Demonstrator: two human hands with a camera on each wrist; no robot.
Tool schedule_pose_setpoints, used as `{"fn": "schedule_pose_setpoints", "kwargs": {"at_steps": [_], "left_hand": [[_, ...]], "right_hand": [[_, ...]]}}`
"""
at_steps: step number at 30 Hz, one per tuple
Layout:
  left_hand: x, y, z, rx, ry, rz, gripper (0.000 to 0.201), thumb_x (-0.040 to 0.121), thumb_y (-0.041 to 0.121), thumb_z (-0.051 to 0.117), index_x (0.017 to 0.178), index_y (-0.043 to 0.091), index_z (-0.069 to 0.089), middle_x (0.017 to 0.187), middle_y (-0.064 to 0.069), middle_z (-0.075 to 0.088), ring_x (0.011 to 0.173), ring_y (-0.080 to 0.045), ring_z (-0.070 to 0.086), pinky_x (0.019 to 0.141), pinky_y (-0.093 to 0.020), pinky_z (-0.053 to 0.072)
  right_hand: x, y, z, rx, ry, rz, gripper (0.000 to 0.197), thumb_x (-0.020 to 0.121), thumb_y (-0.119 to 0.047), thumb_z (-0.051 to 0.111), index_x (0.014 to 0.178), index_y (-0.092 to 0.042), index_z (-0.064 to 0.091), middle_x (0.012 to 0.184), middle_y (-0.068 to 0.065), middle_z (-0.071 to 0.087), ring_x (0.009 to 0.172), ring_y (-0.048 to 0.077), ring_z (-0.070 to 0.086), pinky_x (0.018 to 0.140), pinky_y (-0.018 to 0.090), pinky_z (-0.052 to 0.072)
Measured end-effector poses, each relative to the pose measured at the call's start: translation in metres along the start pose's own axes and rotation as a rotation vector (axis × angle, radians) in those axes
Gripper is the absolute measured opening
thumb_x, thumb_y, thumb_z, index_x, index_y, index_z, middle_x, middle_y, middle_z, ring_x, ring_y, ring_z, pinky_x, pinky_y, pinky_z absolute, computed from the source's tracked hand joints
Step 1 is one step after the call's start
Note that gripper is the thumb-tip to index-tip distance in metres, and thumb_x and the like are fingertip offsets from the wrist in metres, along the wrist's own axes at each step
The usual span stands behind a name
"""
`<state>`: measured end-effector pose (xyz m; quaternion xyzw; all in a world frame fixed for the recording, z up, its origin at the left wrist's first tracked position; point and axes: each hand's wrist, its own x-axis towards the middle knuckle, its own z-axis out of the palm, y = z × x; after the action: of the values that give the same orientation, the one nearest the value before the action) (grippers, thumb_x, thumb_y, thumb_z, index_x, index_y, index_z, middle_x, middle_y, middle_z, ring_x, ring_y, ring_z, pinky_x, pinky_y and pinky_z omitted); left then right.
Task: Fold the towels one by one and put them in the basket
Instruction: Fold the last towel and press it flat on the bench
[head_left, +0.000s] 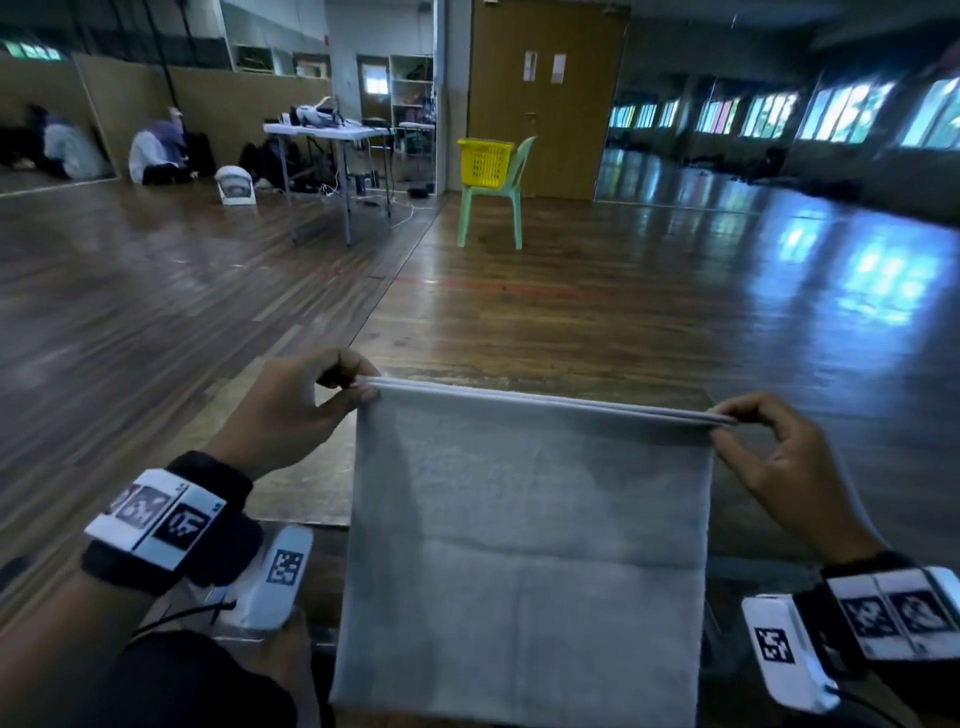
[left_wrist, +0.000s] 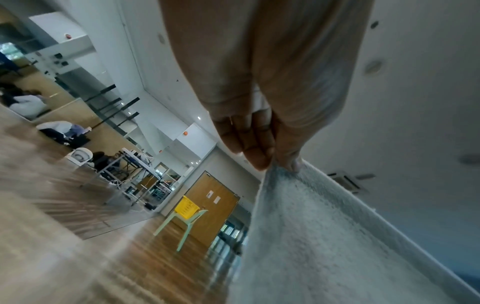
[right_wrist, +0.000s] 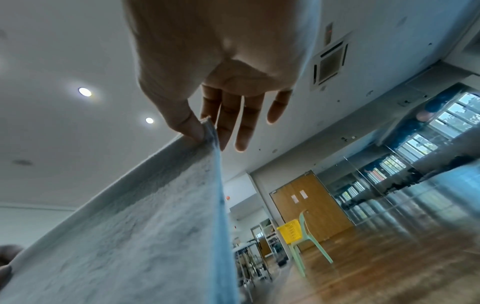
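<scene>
Grey towel (head_left: 524, 545) hangs nearest the viewer, stretched taut in the air between the person's two hands and falling as a flat, near-square panel in front of the body. Its top edge shows two layers lying together, so it is judged already doubled once, with folding still in hand. Left hand (head_left: 291, 410) pinches the upper left corner between thumb and curled forefinger; right hand (head_left: 779, 457) pinches the upper right corner between thumb and forefinger, while the right wrist view shows its other fingers (right_wrist: 244, 123) extended and clear of the cloth. The next move, in my judgement, calls for bringing the two corners together to halve the panel again, keeping the doubled edges aligned so the layers do not slip apart, and then carrying the bundle across the room. Beneath the towel lies a brown wooden surface (head_left: 571, 384), apparently a low platform; I cannot tell whether the towel's lower hem touches anything. Beyond it stretches a glossy wooden floor (head_left: 597, 291). The yellow basket (head_left: 484, 162) sits on the seat of a pale green chair (head_left: 511, 195), well apart from the person, before a brown double door (head_left: 576, 98). A folding table (head_left: 327, 132) with equipment stands to the left, and seated people (head_left: 158, 150) rest by the far wall. Windows (head_left: 841, 111) line the right side.
</scene>
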<state>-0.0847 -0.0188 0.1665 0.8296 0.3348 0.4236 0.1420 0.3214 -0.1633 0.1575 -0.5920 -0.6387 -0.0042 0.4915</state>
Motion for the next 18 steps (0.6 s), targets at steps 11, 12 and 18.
{"fn": "schedule_pose_setpoints", "kwargs": {"at_steps": [11,12,18], "left_hand": [[0.039,-0.055,0.046,0.377,0.152,0.053,0.01,0.083,0.022,0.06,0.088,0.014,0.063,0.081,0.0,0.064,0.074,-0.021,0.059,0.071,-0.033,0.042],[0.041,-0.059,0.048,0.422,0.165,0.055,0.009,0.082,0.022,0.059,0.088,0.015,0.062,0.083,0.001,0.065,0.076,-0.021,0.06,0.073,-0.034,0.04],[0.012,-0.09,0.083,0.54,-0.034,0.005,0.012,0.079,0.015,0.068,0.086,0.022,0.061,0.086,0.006,0.066,0.082,-0.021,0.062,0.075,-0.032,0.031]], "right_hand": [[0.063,0.065,0.066,-0.114,0.055,-0.018,0.018,0.078,-0.018,0.062,0.086,-0.034,0.06,0.085,-0.009,0.063,0.083,0.011,0.061,0.087,0.044,0.05],[0.067,0.067,0.069,-0.131,0.06,-0.024,0.016,0.077,-0.022,0.06,0.088,-0.034,0.06,0.086,-0.009,0.063,0.084,0.014,0.061,0.087,0.049,0.049],[0.037,0.11,0.098,-0.286,-0.17,-0.049,0.019,0.074,-0.02,0.065,0.091,-0.029,0.061,0.091,-0.009,0.063,0.09,0.018,0.061,0.087,0.054,0.045]]}}
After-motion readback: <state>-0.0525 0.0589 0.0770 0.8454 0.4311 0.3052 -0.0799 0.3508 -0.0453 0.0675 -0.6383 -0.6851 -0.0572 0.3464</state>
